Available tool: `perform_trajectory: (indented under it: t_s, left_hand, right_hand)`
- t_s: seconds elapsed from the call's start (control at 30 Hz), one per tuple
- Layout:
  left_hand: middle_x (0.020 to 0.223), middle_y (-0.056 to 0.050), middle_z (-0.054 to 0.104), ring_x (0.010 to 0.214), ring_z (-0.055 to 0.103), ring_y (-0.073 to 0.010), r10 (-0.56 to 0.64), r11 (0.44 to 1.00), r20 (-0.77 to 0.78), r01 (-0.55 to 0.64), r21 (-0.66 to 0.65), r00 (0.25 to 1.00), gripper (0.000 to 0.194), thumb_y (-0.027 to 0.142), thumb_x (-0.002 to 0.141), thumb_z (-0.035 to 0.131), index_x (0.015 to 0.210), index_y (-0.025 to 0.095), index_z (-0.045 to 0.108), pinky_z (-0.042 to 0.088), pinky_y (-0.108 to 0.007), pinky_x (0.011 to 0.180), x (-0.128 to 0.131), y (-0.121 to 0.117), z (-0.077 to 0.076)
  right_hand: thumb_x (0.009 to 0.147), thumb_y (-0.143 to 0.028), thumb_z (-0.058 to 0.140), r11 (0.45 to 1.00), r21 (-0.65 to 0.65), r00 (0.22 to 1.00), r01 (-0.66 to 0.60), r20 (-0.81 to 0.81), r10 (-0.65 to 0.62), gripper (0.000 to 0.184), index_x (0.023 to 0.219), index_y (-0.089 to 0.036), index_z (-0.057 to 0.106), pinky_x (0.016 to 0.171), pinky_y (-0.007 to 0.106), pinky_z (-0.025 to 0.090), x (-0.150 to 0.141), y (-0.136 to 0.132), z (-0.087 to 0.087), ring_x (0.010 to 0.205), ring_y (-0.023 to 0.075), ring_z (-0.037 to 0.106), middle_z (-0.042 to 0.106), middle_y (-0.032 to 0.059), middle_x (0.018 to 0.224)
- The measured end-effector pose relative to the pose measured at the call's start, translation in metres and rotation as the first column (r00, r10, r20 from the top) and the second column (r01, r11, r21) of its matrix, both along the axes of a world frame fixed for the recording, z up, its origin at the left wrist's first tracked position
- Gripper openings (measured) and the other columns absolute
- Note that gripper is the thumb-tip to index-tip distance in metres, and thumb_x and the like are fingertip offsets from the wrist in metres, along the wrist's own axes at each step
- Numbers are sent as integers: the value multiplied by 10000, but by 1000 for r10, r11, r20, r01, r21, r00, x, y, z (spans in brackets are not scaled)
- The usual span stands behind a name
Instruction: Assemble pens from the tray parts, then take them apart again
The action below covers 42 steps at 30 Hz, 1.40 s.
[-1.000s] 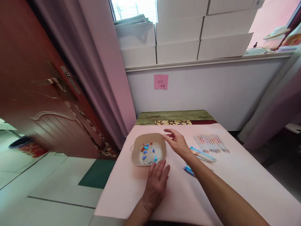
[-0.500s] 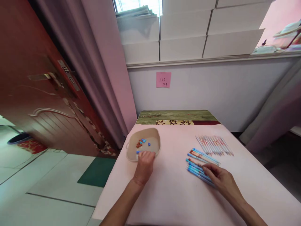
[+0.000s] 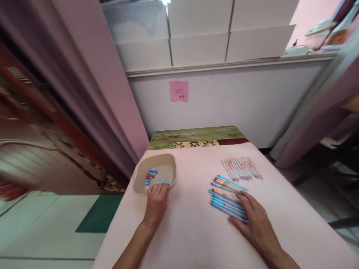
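Note:
My left hand [image 3: 157, 201] is at the near rim of a beige plastic basin [image 3: 140, 186], its fingers curled together. What they hold, if anything, is hidden. Inside the basin lie several small blue pieces [image 3: 148, 182], brown pieces [image 3: 150, 175] and a teal piece [image 3: 163, 181] close to my fingertips. My right hand [image 3: 254, 220] rests over the right ends of a row of blue pens [image 3: 226, 205], thumb and fingers spread apart across them. Just beyond is a smaller group of blue and brown-tipped pens [image 3: 227, 183].
Farther back on the pink-covered table [image 3: 190, 231] lies a row of pale pens [image 3: 241, 168] with reddish patterns. A pink note [image 3: 178, 91] is stuck on the wall behind. Curtains hang on both sides, and a reddish-brown door [image 3: 42, 123] stands at left.
My right hand has gone from pinching at one pen to spreading over the row's ends. My left hand has drawn back to the basin's near rim. The camera has turned right.

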<state>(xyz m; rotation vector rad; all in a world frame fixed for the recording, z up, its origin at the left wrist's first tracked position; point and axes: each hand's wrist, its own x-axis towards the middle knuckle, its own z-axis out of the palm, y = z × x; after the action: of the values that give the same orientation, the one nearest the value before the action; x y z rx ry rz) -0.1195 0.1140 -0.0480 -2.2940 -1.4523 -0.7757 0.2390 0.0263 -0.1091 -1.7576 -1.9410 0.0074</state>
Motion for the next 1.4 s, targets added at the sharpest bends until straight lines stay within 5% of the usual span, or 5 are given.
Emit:
perform_trajectory:
  t_s: [0.17, 0.4, 0.63, 0.93, 1.4]
  left_hand:
    - [1380, -187, 493, 1303, 414, -311, -244, 967, 9, 244, -67, 970, 647, 300, 846, 601, 1426, 170, 346, 281, -487, 1078, 45, -17, -3]
    - [1549, -238, 185, 1434, 124, -371, -625, 667, -39, 508, -546, 779, 1319, 698, 494, 743, 1501, 129, 110, 118, -558, 1128, 161, 31, -8]
    - [1324, -210, 491, 1248, 419, -376, -761, 493, -8, 570, -657, 649, 1025, 687, 574, 684, 1376, 141, 354, 241, -514, 1061, 199, 73, -6]
    - [1049, -89, 580, 988, 528, -258, -503, 773, -99, 396, -496, 859, 247, 248, 831, 551, 1071, 192, 536, 383, -431, 931, 140, 55, -16]
    - [1493, -186, 363, 1386, 305, -320, 79, 996, -46, -81, -46, 996, 745, 312, 883, 545, 1511, 168, 172, 184, -553, 1122, 73, 0, -5]
  right_hand:
    - [673, -633, 659, 994, -108, 999, 33, 30, -30, 990, 1473, -227, 240, 1087, 489, 282, 9, 9, 2, 1367, 357, 299, 292, 147, 1508]
    - [516, -728, 702, 990, -134, 996, 39, 86, -28, 1227, 1493, -176, 207, 1129, 539, 127, 23, 27, 6, 1391, 380, 221, 263, 171, 1517]
    - [605, -603, 725, 985, -172, 1000, -22, 8, 24, 1080, 1482, -188, 251, 1085, 526, 264, 26, 29, 5, 1321, 375, 347, 372, 178, 1449]
    - [789, -346, 678, 936, -73, 939, -344, -31, 343, 706, 1405, -184, 374, 1012, 465, 398, -8, 91, 8, 1211, 302, 471, 516, 153, 1338]
    - [639, -584, 734, 924, -137, 934, -357, -51, 353, 969, 1439, -201, 344, 1108, 512, 227, -31, 142, 21, 1295, 311, 401, 472, 155, 1391]
